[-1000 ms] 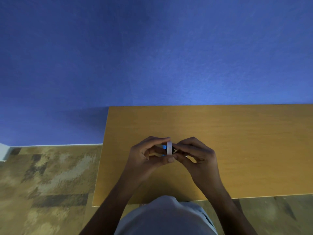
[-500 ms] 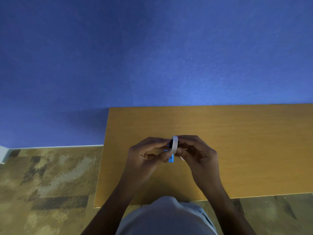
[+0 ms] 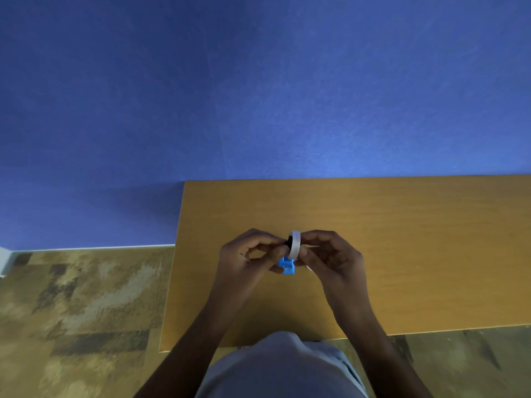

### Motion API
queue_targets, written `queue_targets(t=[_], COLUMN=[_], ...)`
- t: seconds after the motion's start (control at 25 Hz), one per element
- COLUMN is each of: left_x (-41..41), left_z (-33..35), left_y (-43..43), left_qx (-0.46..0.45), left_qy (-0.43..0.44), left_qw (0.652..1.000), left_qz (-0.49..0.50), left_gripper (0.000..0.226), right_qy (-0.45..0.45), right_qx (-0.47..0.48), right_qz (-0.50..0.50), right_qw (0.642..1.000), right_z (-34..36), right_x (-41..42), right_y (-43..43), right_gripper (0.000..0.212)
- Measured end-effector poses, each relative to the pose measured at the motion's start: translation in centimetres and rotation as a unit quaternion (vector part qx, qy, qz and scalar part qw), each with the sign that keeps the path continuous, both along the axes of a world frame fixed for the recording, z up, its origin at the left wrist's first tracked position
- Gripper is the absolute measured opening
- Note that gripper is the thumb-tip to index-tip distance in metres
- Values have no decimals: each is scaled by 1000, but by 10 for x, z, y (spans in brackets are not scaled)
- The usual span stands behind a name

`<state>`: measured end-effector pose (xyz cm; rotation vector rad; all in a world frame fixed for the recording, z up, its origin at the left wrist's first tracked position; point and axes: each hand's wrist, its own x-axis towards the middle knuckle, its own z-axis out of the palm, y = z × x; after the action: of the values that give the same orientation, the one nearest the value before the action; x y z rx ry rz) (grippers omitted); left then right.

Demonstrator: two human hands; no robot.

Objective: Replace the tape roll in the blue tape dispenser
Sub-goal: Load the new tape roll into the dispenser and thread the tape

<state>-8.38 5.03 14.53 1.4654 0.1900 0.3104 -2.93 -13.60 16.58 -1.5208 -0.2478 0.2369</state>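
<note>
1. Across the whole upper half, from 9 through 12 to 3 o'clock, stands a blue wall, plain and evenly lit.
2. Below it, from the centre out toward 3 and 4 o'clock, lies a wooden table, its far edge against the wall and its near edge toward the person.
3. At 8 o'clock a mottled brown carpet covers the floor beside the table; a white baseboard runs where carpet meets wall.
4. At 6 o'clock a pale grey shirt fills the bottom edge, with both bare forearms rising from either side of it.
5. Just below centre, the left hand is curled nearly closed, thumb and fingertips pinching the dispenser from the 9 o'clock side.
6. Just beside it, at its 3 o'clock, the right hand is also curled, fingertips pressed on the roll from that side; the other fingers are loosely bent.
7. Between the two hands, above the tabletop, the blue dispenser peeks out at the 6 o'clock side of the grip.
8. At the 12 o'clock side of the dispenser, the white roll stands on edge, touching it, with a small dark hub at its left face. Whether the roll is seated I cannot tell.
</note>
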Motion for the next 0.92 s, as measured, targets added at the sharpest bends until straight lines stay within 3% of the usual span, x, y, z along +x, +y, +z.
queue_targets(t=[0.12, 0.2, 0.32, 0.48, 0.72, 0.92], left_x=[3, 4, 10, 25, 61, 82], left_z=[-2, -5, -15, -46, -112, -145], left_y=[-2, -3, -5, 1, 15, 8], left_qx=[-16, -19, -20, -3, 12, 46], left_qy=[25, 42, 66, 119, 275, 315], left_qw=[1000, 999, 998, 993, 960, 948], left_qz=[-1, 2, 0, -17, 46, 16], left_gripper=[6, 17, 12, 4, 18, 22], right_qy=[-8, -12, -1, -15, -16, -52], right_qx=[-1, -6, -34, -148, -287, -362], right_qz=[35, 55, 64, 45, 29, 66], right_qw=[999, 998, 997, 988, 957, 929], right_z=[-2, -5, -15, -41, -101, -148], right_x=[4, 7, 15, 37, 74, 91], right_y=[-2, -2, -1, -3, -6, 6], right_gripper=[37, 44, 51, 45, 39, 51])
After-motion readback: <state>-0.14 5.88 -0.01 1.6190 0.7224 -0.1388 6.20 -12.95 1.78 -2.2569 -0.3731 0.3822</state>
